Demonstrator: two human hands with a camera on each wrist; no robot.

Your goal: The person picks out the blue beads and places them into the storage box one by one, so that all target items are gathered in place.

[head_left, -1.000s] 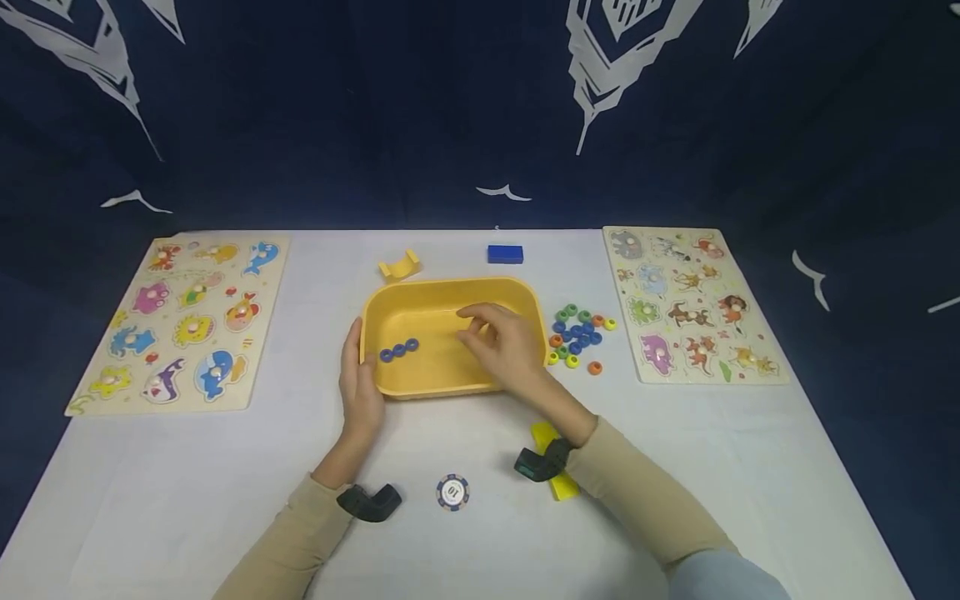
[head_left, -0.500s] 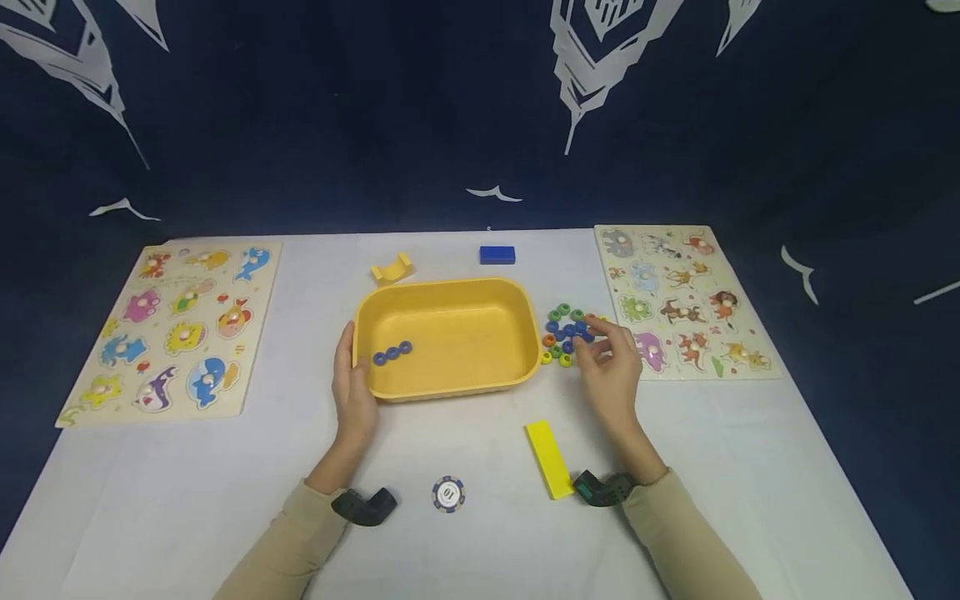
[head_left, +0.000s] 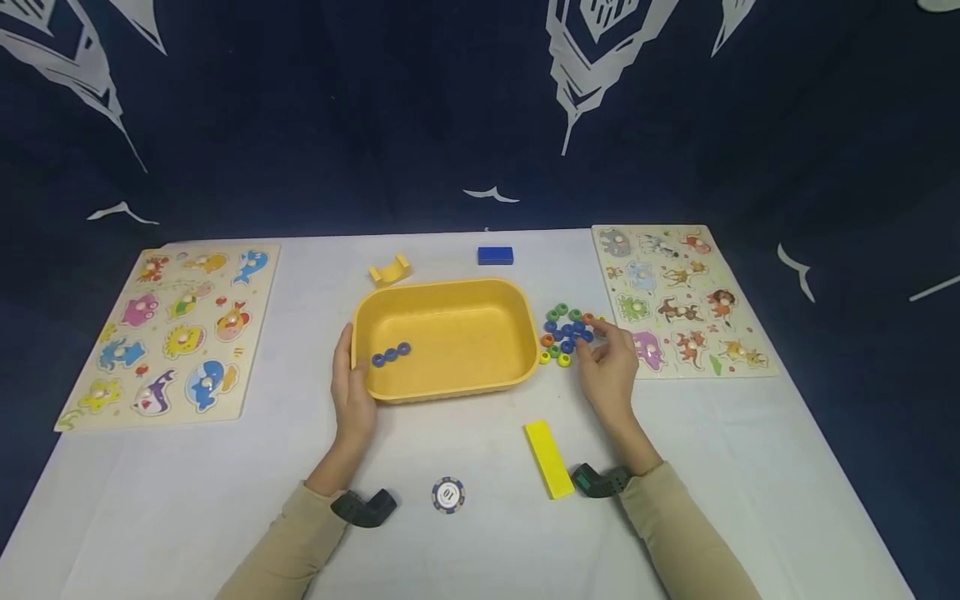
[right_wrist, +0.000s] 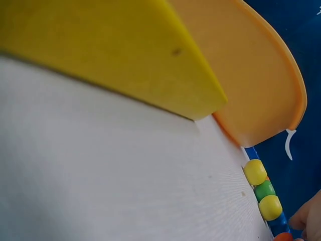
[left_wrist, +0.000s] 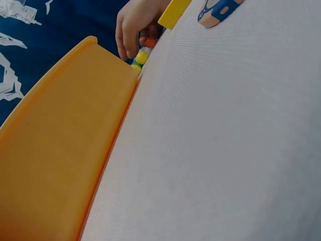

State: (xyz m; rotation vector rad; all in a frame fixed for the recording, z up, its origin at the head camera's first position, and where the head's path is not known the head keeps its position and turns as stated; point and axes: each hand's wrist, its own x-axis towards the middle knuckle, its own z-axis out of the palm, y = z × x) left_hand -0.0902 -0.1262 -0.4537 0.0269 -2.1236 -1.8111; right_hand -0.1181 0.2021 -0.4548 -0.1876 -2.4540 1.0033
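Note:
Along the left side of a yellow tray point(head_left: 442, 387), my left hand point(head_left: 354, 400) grips the wall, thumb at the front left corner and fingers along the outside. Three blue beads point(head_left: 391, 355) lie in a slanting row inside the tray. My right hand point(head_left: 609, 367) is bent over a cluster of small round beads point(head_left: 567, 330) in blue, green, orange and yellow, just right of the tray. Its thumb and index finger come down around a blue bead point(head_left: 587, 337); I cannot tell whether they pinch it. In the right wrist view, fingertips point(right_wrist: 301, 221) show beside the beads.
Animal puzzle boards lie at left point(head_left: 168, 333) and right point(head_left: 678, 308). Behind the tray are a yellow curved block point(head_left: 390, 271) and a blue block point(head_left: 495, 256). A yellow plank point(head_left: 549, 458) and a poker chip point(head_left: 448, 495) lie in front. Dark patterned cloth hangs behind.
My right hand has moved from over the tray to the bead cluster on the right, uncovering the yellow plank. My left hand stays at the tray. The view has shifted slightly.

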